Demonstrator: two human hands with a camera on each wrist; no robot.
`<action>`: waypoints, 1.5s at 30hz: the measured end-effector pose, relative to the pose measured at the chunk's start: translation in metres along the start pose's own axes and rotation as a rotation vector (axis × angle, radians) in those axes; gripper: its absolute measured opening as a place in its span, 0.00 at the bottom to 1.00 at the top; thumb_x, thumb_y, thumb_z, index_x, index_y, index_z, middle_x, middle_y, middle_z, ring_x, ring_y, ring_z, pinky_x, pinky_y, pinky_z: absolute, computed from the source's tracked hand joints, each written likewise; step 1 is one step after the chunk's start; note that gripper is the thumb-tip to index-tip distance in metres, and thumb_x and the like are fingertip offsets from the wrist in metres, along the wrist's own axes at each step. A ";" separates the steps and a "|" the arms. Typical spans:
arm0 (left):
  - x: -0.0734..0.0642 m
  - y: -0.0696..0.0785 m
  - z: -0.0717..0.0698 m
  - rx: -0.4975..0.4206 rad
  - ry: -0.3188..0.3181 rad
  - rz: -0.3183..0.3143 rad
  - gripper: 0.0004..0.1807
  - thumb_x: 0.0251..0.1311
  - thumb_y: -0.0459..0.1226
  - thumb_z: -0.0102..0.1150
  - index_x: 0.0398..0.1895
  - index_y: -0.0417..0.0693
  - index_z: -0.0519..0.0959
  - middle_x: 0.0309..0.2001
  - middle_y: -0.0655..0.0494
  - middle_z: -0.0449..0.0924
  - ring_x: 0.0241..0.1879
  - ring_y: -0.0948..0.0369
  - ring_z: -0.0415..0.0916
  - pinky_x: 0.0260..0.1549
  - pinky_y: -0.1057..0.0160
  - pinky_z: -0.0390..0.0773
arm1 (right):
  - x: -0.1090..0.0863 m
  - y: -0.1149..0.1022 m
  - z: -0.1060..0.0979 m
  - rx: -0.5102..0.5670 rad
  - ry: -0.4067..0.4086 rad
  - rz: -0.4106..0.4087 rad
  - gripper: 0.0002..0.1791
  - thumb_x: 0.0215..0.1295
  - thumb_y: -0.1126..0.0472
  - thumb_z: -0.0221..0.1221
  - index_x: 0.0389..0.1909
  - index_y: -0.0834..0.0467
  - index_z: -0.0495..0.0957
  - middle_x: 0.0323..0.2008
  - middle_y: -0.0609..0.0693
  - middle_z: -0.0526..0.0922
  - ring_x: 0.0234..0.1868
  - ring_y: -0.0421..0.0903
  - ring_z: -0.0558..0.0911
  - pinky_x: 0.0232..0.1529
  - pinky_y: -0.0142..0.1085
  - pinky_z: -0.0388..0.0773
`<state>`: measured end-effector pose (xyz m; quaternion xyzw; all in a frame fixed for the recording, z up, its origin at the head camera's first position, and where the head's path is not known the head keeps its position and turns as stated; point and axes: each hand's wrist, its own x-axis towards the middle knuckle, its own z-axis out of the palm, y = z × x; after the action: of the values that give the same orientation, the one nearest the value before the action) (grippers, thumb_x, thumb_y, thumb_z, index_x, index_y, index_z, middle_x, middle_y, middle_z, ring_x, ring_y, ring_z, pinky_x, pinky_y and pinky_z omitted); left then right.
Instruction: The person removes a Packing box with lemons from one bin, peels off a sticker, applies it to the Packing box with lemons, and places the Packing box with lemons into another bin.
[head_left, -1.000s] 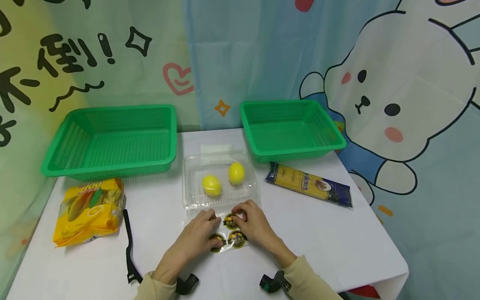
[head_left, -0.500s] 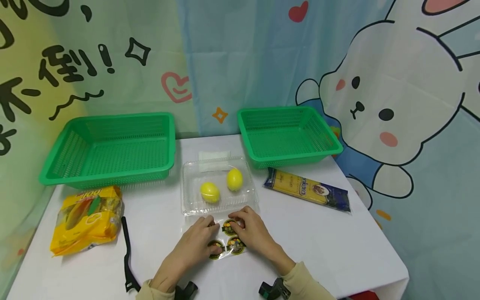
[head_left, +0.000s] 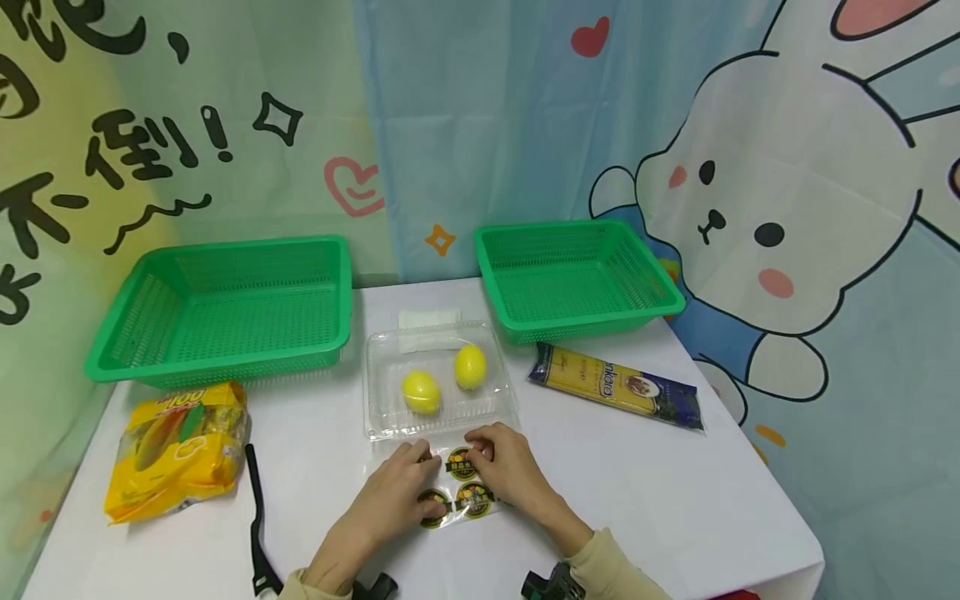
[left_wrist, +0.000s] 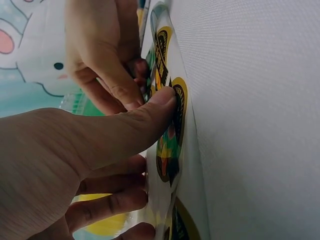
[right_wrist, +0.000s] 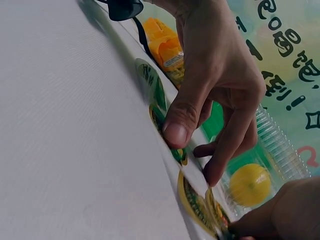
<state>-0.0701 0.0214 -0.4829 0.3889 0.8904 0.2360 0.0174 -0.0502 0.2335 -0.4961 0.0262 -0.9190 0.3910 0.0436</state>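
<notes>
- Left: yellow mango-print bag [head_left: 180, 450].
- Left hand [head_left: 393, 493]: thumb pressing sticker sheet [head_left: 455, 481]; whether also gripping, cannot tell.
- Sticker sheet: on worktop [head_left: 637, 508], near side of clear plastic container [head_left: 390, 400].
- Right hand [head_left: 513, 473]: pinching sheet's right part.
- Right: blue-and-yellow pasta packet [head_left: 615, 386].

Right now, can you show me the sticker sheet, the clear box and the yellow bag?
Sticker sheet [head_left: 474, 499], head view: its lower-right sticker.
Clear box [head_left: 387, 375], head view: its bare left floor.
Yellow bag [head_left: 180, 454], head view: middle of its front.
</notes>
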 end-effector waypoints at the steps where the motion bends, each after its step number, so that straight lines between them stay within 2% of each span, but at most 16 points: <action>1: -0.001 0.000 0.001 -0.001 0.002 0.002 0.29 0.43 0.46 0.85 0.46 0.38 0.86 0.40 0.59 0.74 0.40 0.61 0.71 0.39 0.60 0.78 | -0.001 -0.001 0.000 0.000 -0.003 0.003 0.08 0.63 0.71 0.66 0.43 0.63 0.88 0.30 0.45 0.81 0.29 0.33 0.73 0.31 0.27 0.73; 6: -0.002 0.001 0.003 -0.001 0.008 -0.011 0.28 0.42 0.46 0.85 0.44 0.39 0.86 0.39 0.60 0.74 0.39 0.62 0.70 0.37 0.61 0.77 | -0.002 -0.003 0.000 0.004 -0.019 0.022 0.05 0.63 0.70 0.67 0.39 0.62 0.88 0.30 0.46 0.82 0.29 0.33 0.73 0.31 0.27 0.73; 12: -0.002 0.002 0.004 0.052 -0.004 -0.041 0.30 0.43 0.49 0.84 0.47 0.42 0.85 0.37 0.62 0.71 0.37 0.63 0.68 0.30 0.64 0.71 | -0.002 -0.002 0.000 0.015 -0.018 0.023 0.03 0.63 0.69 0.68 0.36 0.60 0.88 0.29 0.46 0.81 0.29 0.33 0.73 0.31 0.27 0.73; 16: -0.001 0.001 0.005 0.068 -0.013 -0.038 0.34 0.43 0.50 0.83 0.51 0.40 0.84 0.36 0.62 0.70 0.37 0.63 0.67 0.31 0.63 0.70 | -0.004 0.000 0.000 0.025 -0.009 0.022 0.03 0.64 0.69 0.69 0.36 0.60 0.88 0.30 0.46 0.81 0.29 0.33 0.74 0.31 0.27 0.74; 21: -0.001 -0.001 0.004 0.092 0.003 -0.047 0.36 0.41 0.53 0.84 0.52 0.41 0.85 0.36 0.61 0.73 0.36 0.62 0.69 0.33 0.62 0.70 | -0.005 0.000 0.000 0.031 -0.001 0.016 0.03 0.65 0.69 0.69 0.35 0.58 0.88 0.31 0.45 0.81 0.29 0.33 0.75 0.31 0.27 0.75; 25: -0.001 -0.002 0.004 0.107 0.003 -0.072 0.42 0.42 0.54 0.84 0.58 0.40 0.82 0.48 0.53 0.81 0.49 0.55 0.78 0.45 0.54 0.78 | -0.007 -0.001 -0.002 0.042 0.001 0.008 0.03 0.65 0.68 0.69 0.35 0.58 0.87 0.31 0.45 0.81 0.30 0.33 0.76 0.31 0.27 0.75; 28: -0.002 -0.002 0.003 0.078 -0.004 -0.083 0.43 0.44 0.54 0.83 0.61 0.40 0.81 0.60 0.48 0.81 0.60 0.49 0.76 0.56 0.44 0.79 | -0.008 -0.002 -0.004 0.056 0.000 0.009 0.04 0.65 0.69 0.69 0.35 0.57 0.87 0.31 0.44 0.81 0.29 0.34 0.76 0.31 0.27 0.75; 29: -0.003 -0.002 0.002 0.070 -0.005 -0.081 0.42 0.45 0.53 0.83 0.61 0.40 0.81 0.62 0.48 0.81 0.61 0.49 0.76 0.57 0.43 0.78 | -0.008 -0.002 -0.005 0.062 -0.001 0.010 0.04 0.65 0.69 0.70 0.36 0.57 0.87 0.31 0.44 0.81 0.29 0.34 0.76 0.31 0.27 0.75; 37: -0.002 -0.005 0.002 0.137 0.047 -0.019 0.39 0.41 0.56 0.84 0.58 0.48 0.84 0.55 0.57 0.85 0.57 0.56 0.78 0.48 0.55 0.75 | -0.008 0.001 -0.008 0.097 0.010 0.017 0.04 0.64 0.67 0.71 0.37 0.54 0.88 0.32 0.42 0.83 0.29 0.32 0.75 0.32 0.27 0.76; 45: -0.003 -0.006 0.003 0.146 0.059 0.005 0.38 0.43 0.55 0.83 0.58 0.48 0.84 0.56 0.57 0.84 0.56 0.57 0.78 0.47 0.56 0.74 | -0.010 -0.001 -0.014 0.114 0.007 -0.006 0.05 0.65 0.67 0.71 0.38 0.54 0.89 0.33 0.42 0.84 0.30 0.33 0.76 0.32 0.28 0.76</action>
<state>-0.0717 0.0169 -0.4886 0.3843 0.9043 0.1817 -0.0379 -0.0389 0.2426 -0.4870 0.0299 -0.8950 0.4427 0.0466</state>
